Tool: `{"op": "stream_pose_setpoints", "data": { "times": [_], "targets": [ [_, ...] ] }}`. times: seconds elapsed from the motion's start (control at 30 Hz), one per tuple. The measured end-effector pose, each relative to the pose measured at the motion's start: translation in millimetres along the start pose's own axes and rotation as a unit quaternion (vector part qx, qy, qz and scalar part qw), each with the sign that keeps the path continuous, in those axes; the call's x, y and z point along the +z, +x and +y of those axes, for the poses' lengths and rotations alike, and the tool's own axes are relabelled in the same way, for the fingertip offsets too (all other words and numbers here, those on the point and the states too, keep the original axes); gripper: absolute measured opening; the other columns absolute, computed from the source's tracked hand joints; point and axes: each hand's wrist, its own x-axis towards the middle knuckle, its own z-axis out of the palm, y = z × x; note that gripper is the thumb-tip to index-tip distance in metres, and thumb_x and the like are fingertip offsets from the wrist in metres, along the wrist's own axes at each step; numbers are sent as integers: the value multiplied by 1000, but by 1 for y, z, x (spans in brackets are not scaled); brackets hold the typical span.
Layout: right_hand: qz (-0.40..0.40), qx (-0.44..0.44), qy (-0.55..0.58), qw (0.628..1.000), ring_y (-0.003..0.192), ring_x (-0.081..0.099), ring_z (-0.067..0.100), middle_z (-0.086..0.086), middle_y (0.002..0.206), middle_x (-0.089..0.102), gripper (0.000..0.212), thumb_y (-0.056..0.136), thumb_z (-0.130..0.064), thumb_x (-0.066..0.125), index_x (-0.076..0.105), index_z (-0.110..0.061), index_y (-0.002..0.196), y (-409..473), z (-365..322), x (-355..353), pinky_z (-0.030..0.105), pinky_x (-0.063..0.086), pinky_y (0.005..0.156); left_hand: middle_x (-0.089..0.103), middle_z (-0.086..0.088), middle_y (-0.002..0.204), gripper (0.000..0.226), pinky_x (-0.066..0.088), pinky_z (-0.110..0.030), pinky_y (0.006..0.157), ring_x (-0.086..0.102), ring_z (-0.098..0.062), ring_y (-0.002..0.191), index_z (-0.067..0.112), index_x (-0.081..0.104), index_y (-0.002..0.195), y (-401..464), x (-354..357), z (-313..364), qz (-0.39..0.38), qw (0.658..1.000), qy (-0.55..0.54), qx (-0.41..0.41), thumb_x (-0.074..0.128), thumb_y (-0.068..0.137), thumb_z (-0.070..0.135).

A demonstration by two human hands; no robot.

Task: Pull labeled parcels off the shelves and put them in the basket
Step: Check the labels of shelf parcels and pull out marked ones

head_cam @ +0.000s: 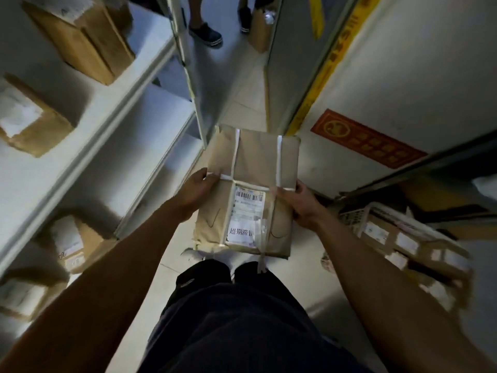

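White metal shelves [88, 122] on the left, with brown cardboard parcels [80, 36] lying on several levels. Pale tiled floor [242, 92] in the aisle; a white basket [357, 214] with labeled parcels at right.

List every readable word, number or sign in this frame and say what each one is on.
"超期滞" plus a cut-off fourth character: white slip on the brown parcel held by left hand and right hand.
Barcode label on the same parcel: print too small.
Red wall sign: blurred.
Yellow strip: blurred.
Labels on shelf boxes and basket parcels: unreadable.
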Motion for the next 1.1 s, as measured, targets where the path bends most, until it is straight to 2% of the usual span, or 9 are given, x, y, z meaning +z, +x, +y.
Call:
{"op": "stream_pose_setpoints", "data": {
  "times": [0.13,0.27,0.37,0.57,0.7,0.8,0.9,1.0,1.1],
  "targets": [
    [47,-15,55,997,98,73,29,18,117,71,55,79,-1,82,59,-6,129,-22,13,-60,40,62,77,67,-3,111,31,54,-27,72,66,-15,95,15,59,123,11,65,29,-47,997,65,13,50,104,38],
    [112,-32,115,987,105,71,33,16,115,72,55,79,0,80,58,-7,129,-48,25,-113,48,59,89,70,-4,108,24,53,-26,70,67,-14,90,17,63,116,25,130,49,-98,989,108,27,49,105,33],
    [167,-41,167,971,102,71,30,14,115,72,52,79,-1,80,59,-10,127,-66,36,-147,46,59,87,69,1,102,20,52,-21,64,67,-10,87,20,62,114,33,177,66,-146,978,145,34,50,105,33],
    [251,-43,299,920,99,74,28,15,121,71,61,77,0,82,57,-8,132,-95,67,-197,39,62,74,68,-8,109,21,56,-39,84,67,-25,98,23,61,111,61,269,93,-260,929,262,29,50,103,39],
    [322,-36,350,879,104,73,30,12,120,73,82,61,-15,96,56,-12,133,-107,81,-220,44,61,81,67,-4,105,26,53,-30,71,67,-19,91,20,55,124,78,334,109,-337,882,328,32,46,105,36],
    [383,-33,356,852,104,72,27,7,111,76,57,74,-5,86,62,-15,125,-112,86,-237,37,59,80,67,-8,117,33,54,-35,83,67,-21,98,15,55,130,91,381,117,-385,839,383,49,44,106,35],
    [427,-30,377,822,94,71,15,0,96,78,34,81,4,76,67,-16,108,-113,92,-253,28,53,87,59,-11,137,42,45,-36,102,59,-29,120,9,53,141,102,426,118,-405,797,440,87,43,107,32],
    [457,-39,419,783,87,73,11,-2,88,78,38,79,9,75,65,-12,110,-111,105,-267,30,52,91,60,-15,136,41,44,-39,106,57,-31,121,10,58,136,107,467,117,-413,761,488,109,48,104,35],
    [480,-40,470,739,95,73,16,3,97,78,46,73,7,81,63,-13,110,-105,118,-282,36,52,99,60,-19,133,43,46,-41,104,58,-34,119,9,58,134,113,509,113,-429,723,531,105,49,104,38]
  ]
}}
